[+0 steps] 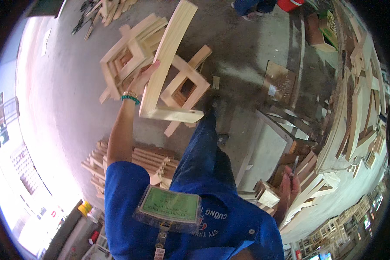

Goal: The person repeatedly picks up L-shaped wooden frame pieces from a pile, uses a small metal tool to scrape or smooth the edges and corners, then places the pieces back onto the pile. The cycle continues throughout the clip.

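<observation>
My left hand (144, 79), with beaded bracelets at its wrist, grips an L-shaped wooden frame piece (167, 47). Its long pale board rises away from me and a shorter rail joins it at the near end. Beyond and around it, stacks of wooden frames (128, 58) stand on the floor, and another wooden frame (187, 84) is just to the right of the held piece. Low on the right, my right hand (287, 187) is closed around a slim tool (295, 164) with a pale, narrow tip. The tool's exact kind is too small to make out.
A pile of cut wooden pieces (136, 160) lies at my left side. To the right are a grey panel (264, 145), a cardboard sheet (279, 81) and a long heap of wooden parts (362, 117). Another person's legs (253, 6) show at the far edge, near a red container (289, 4).
</observation>
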A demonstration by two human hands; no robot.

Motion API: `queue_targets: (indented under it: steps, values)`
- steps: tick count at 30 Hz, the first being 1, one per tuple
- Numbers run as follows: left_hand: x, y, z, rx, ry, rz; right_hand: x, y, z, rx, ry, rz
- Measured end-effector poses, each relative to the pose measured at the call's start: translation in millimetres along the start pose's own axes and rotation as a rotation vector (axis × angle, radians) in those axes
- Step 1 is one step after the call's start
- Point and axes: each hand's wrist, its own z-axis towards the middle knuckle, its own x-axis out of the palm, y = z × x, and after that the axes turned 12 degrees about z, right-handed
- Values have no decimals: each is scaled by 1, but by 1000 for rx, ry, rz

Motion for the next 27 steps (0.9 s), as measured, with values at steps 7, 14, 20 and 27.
queue_targets:
  steps: [7, 14, 20, 27]
  values:
    - [46, 123, 130, -67, 68, 179, 46, -34, 35, 158, 74, -77]
    - [97, 167, 190, -463, 204, 377, 84, -69, 67, 308, 41, -122]
    - [100, 221, 209, -183, -69, 483, 97, -86, 101, 403, 137, -101]
    - [130, 236, 160, 5, -245, 1048, 111, -100, 110, 227, 242, -275]
